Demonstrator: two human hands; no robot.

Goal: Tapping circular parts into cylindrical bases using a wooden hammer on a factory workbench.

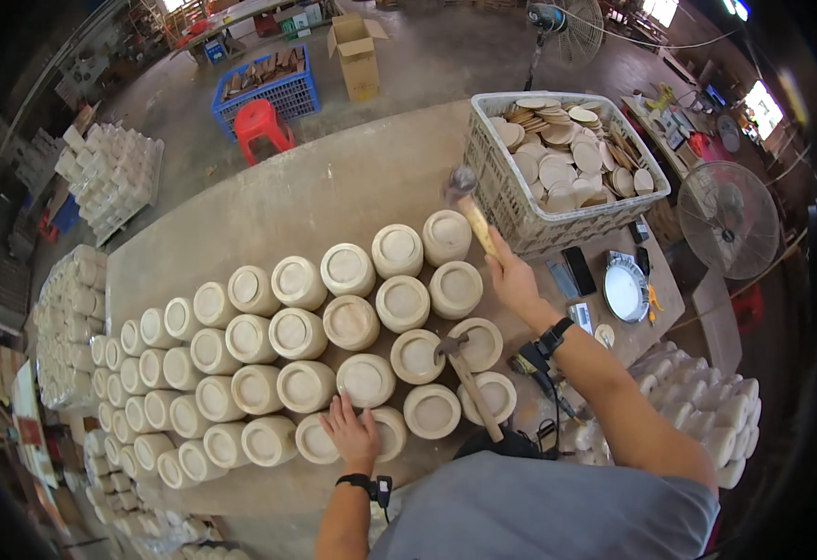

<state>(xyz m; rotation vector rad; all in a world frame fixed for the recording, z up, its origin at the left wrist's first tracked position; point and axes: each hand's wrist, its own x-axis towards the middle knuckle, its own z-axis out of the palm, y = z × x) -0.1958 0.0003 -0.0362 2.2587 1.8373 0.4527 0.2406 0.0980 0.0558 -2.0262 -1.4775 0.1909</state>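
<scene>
Near the front edge of the big pale worktable (334,187), the person's left hand (350,431) is pressed flat, fingers spread, on top of a round cream-coloured jar (382,431) in the closest row, so it's open and just resting there, not gripping anything. Right hand (511,280) is up higher and further back, fist closed tight around the wooden handle of a hammer (469,207), with the metal head raised above the far end of the jar rows. Pretty blurry up there tbh, so the head itself is hard to make out in detail. A second hammer (464,378) is lying loose across the lids of the near-right jars, handle pointing toward the person, nobody touching it. The jars (296,331) are packed in tight rows, touching each other, running from the middle of the table off to the left, all with flat lids facing up. Far right on the table sits a white plastic crate (520,210) full of round wooden discs (562,149). Just right of the raised hand there's a couple of dark phones (578,270) and a round white dish (625,291). More stacked jars (707,411) sit off the right side, and over on the far floor there's a red stool (264,126) beside a blue crate (273,89).
</scene>
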